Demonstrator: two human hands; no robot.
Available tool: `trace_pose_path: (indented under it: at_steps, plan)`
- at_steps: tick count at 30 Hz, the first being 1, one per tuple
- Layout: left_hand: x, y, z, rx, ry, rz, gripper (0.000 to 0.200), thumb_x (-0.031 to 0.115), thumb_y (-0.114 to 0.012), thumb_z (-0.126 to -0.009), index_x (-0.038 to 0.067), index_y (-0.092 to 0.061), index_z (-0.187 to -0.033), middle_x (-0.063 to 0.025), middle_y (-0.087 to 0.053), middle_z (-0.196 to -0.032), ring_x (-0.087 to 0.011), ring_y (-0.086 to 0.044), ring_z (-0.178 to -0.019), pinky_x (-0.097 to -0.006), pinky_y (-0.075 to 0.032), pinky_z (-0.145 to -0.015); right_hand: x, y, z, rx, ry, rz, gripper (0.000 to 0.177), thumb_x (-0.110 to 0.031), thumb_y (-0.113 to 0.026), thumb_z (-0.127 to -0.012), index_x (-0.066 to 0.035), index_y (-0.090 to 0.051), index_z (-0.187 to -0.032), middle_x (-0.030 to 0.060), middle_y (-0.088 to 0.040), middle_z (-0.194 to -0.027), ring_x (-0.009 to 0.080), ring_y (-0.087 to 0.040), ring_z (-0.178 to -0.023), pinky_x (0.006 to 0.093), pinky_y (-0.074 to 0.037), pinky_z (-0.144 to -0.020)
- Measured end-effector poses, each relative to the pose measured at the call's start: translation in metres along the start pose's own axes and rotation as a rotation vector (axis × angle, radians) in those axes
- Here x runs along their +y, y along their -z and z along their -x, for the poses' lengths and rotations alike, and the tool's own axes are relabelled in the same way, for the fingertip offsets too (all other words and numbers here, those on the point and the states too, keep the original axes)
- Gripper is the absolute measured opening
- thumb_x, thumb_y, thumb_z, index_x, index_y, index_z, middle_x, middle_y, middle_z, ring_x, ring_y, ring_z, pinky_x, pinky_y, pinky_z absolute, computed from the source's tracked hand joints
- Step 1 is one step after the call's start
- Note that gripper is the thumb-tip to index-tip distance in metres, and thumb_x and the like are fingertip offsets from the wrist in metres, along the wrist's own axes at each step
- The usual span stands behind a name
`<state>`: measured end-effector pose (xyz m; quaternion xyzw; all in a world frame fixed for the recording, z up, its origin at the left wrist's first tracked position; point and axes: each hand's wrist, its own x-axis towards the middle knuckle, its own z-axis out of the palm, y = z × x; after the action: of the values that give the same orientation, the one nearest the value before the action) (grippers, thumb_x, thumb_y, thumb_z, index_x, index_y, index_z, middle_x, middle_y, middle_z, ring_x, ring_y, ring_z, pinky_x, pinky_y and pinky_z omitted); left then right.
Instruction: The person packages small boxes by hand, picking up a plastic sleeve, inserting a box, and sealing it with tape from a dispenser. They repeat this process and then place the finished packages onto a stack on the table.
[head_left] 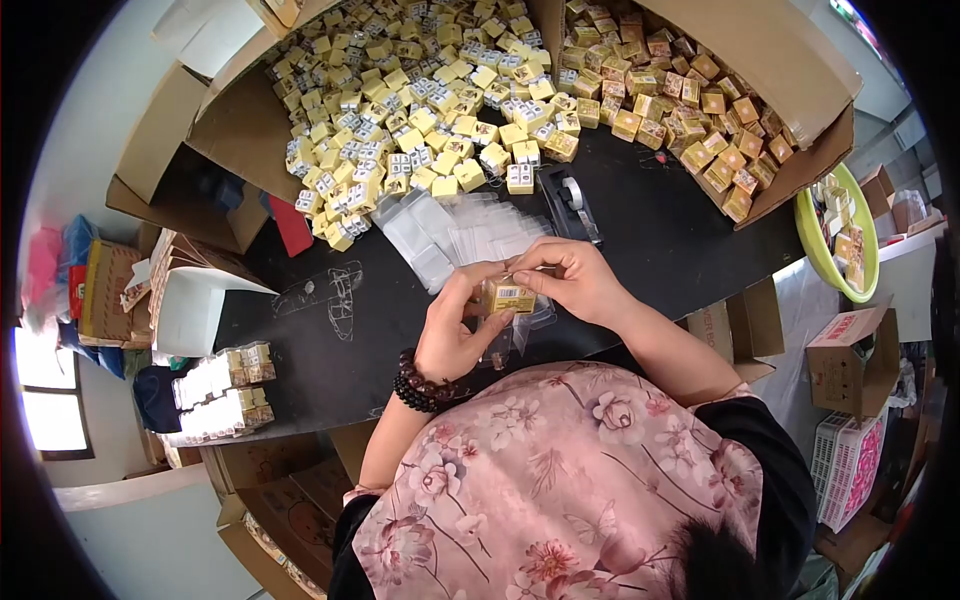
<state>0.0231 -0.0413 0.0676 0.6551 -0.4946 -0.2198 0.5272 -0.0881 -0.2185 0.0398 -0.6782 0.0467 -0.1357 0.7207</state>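
Note:
My left hand (452,325) and my right hand (570,278) meet over the black table (660,240) and both grip one small yellow box (509,297) inside a clear plastic bag (520,325). A beaded bracelet (420,385) circles my left wrist. Just beyond my hands lies a loose stack of clear bags (450,235). Farther back, a big heap of yellow boxes (400,110) spreads out of an opened carton, and a second heap of orange boxes (670,90) fills the carton on the right.
A black tape dispenser (570,200) sits behind my right hand. Packed bags of boxes (225,390) lie at the table's left edge beside a white carton (190,305). A green bowl (860,235) with boxes stands right; cardboard cartons (850,365) and a basket (845,465) sit below.

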Motion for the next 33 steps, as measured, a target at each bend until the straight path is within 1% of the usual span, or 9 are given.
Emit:
trace_pose_path:
  at_steps: [7,11,13,14,21,23,28,32,33]
  plan:
    - [-0.028,-0.008,-0.003,0.009,0.111,0.292,0.038,-0.003,-0.068,-0.085,0.005,-0.052,-0.119,-0.0098,-0.054,-0.124,-0.0115,-0.062,-0.086,-0.0243,-0.055,-0.071,-0.008,0.009,0.022,-0.097,0.108,0.175,0.022,0.001,-0.056,-0.092,0.001,-0.065,-0.112,0.0098,-0.059,-0.113,0.0166,-0.056,-0.110,0.0279,-0.046,-0.091]
    - [-0.049,-0.026,-0.022,-0.241,0.273,0.275,0.035,0.003,-0.067,-0.087,0.009,-0.050,-0.116,-0.0137,-0.046,-0.138,-0.0090,-0.061,-0.075,-0.0221,-0.051,-0.062,0.037,0.038,0.038,0.630,-0.042,0.406,0.028,-0.007,-0.061,-0.092,-0.004,-0.060,-0.119,0.0054,-0.054,-0.108,0.0122,-0.056,-0.095,0.0243,-0.046,-0.080]
    - [-0.064,-0.039,-0.043,-0.379,0.306,0.148,0.031,0.001,-0.064,-0.089,0.009,-0.049,-0.116,-0.0147,-0.036,-0.148,-0.0095,-0.060,-0.091,-0.0222,-0.051,-0.071,0.061,0.066,0.035,0.726,-0.138,0.388,0.024,-0.010,-0.063,-0.092,-0.006,-0.062,-0.115,0.0025,-0.054,-0.105,0.0096,-0.055,-0.092,0.0244,-0.047,-0.076]
    - [-0.080,-0.049,-0.054,-0.417,0.262,0.105,0.031,0.003,-0.066,-0.088,0.010,-0.050,-0.114,-0.0181,-0.031,-0.151,-0.0072,-0.059,-0.086,-0.0222,-0.050,-0.069,0.063,0.076,0.035,0.650,-0.382,0.051,0.020,-0.015,-0.063,-0.092,-0.008,-0.064,-0.111,0.0011,-0.055,-0.101,0.0087,-0.055,-0.091,0.0248,-0.047,-0.075]
    - [-0.079,-0.091,-0.095,-0.604,0.291,0.249,0.031,0.008,-0.066,-0.088,0.012,-0.049,-0.114,-0.0238,-0.007,-0.157,-0.0094,-0.065,-0.075,-0.0230,-0.054,-0.061,0.059,0.098,0.033,0.650,-0.404,-0.142,0.015,-0.015,-0.063,-0.092,-0.005,-0.065,-0.102,0.0023,-0.059,-0.096,0.0124,-0.059,-0.095,0.0291,-0.053,-0.081]
    - [-0.078,-0.106,-0.101,-0.573,0.228,0.252,0.030,0.007,-0.067,-0.086,0.012,-0.050,-0.111,-0.0327,-0.011,-0.154,-0.0070,-0.064,-0.068,-0.0234,-0.052,-0.059,0.061,0.114,0.040,0.590,-0.429,-0.274,0.013,-0.013,-0.064,-0.091,-0.001,-0.065,-0.097,0.0046,-0.061,-0.094,0.0154,-0.062,-0.091,0.0314,-0.056,-0.081]
    - [-0.080,-0.132,-0.118,-0.678,0.175,0.214,0.034,0.004,-0.065,-0.087,0.012,-0.049,-0.115,-0.0260,0.011,-0.157,-0.0143,-0.069,-0.083,-0.0249,-0.057,-0.064,0.060,0.134,0.052,0.712,-0.407,-0.418,0.010,-0.012,-0.067,-0.089,-0.002,-0.066,-0.091,0.0045,-0.065,-0.091,0.0158,-0.064,-0.083,0.0337,-0.057,-0.076]
    - [-0.078,-0.143,-0.119,-0.699,0.149,0.200,0.035,0.003,-0.064,-0.086,0.011,-0.049,-0.116,-0.0262,0.010,-0.157,-0.0161,-0.070,-0.084,-0.0256,-0.057,-0.065,0.039,0.134,0.057,0.750,-0.338,-0.517,0.008,-0.011,-0.065,-0.090,-0.003,-0.065,-0.091,0.0033,-0.064,-0.087,0.0144,-0.063,-0.082,0.0356,-0.057,-0.076]
    - [-0.075,-0.144,-0.119,-0.686,0.197,0.220,0.035,0.005,-0.067,-0.084,0.010,-0.051,-0.114,-0.0306,0.004,-0.155,-0.0195,-0.049,-0.112,-0.0265,-0.056,-0.068,0.041,0.134,0.062,0.756,-0.339,-0.519,0.008,-0.011,-0.065,-0.090,-0.003,-0.065,-0.091,0.0033,-0.064,-0.087,0.0144,-0.063,-0.082,0.0356,-0.057,-0.076]
